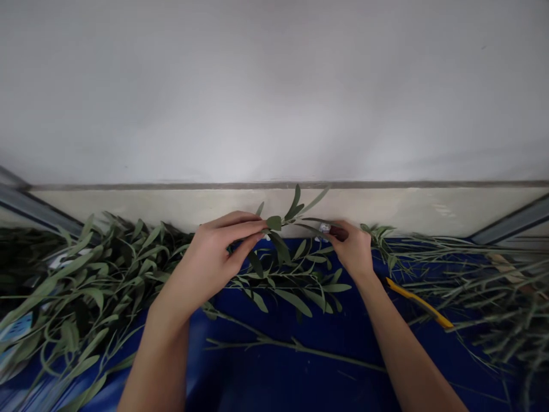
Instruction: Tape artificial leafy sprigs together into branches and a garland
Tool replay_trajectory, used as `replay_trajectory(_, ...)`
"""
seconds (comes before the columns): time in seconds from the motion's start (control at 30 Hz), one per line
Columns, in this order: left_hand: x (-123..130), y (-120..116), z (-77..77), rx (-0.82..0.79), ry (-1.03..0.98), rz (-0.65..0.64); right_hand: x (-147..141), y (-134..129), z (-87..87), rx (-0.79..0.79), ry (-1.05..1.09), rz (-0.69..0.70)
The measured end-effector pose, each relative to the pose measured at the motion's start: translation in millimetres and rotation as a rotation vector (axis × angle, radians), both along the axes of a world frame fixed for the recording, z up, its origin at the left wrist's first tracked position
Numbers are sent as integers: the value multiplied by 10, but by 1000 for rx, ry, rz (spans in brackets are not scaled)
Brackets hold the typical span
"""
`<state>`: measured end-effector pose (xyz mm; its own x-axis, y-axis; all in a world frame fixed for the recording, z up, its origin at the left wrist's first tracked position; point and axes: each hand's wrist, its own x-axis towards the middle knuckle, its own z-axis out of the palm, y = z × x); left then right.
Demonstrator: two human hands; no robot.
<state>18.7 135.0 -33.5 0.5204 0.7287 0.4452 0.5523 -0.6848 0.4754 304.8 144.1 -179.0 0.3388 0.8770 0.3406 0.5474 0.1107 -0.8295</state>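
Observation:
My left hand [225,240] is closed in a pinch around a leafy green sprig [294,210], whose narrow leaves point up and to the right. Facing it, my right hand [354,247] has its fingertips pressed together at a small shiny, clear-looking piece [325,228], too small to name. Leaf tips of the sprig reach these right fingertips; whether they are gripped too, I cannot tell. Below both hands, another leafy branch [295,294] lies on the blue surface [274,380]. Nearer to me is a bare forked stem [295,346], partly behind my right forearm.
A big heap of leafy branches [115,269] covers the left side. Thin stripped stems [480,286] pile up on the right, beside a yellow-handled tool [420,302]. A pale wall [274,114] rises behind, with dark metal bars [51,212] at the sides.

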Motion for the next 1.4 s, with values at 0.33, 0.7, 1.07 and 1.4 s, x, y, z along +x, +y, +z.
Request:
replay_trajectory(0.33,122,-13,-61,-14,16,-74,-21,13,-32,-12,-49,6)
replay_trajectory(0.7,156,-6,-110,31,65,-87,289,-178,480,-145,-197,-46)
replay_trajectory(1.07,308,17,-178,63,104,-166,1192,-489,485,-771,-349,-97)
replay_trajectory(1.4,332,-23,-179,43,139,-171,1168,-711,878,-496,154,113)
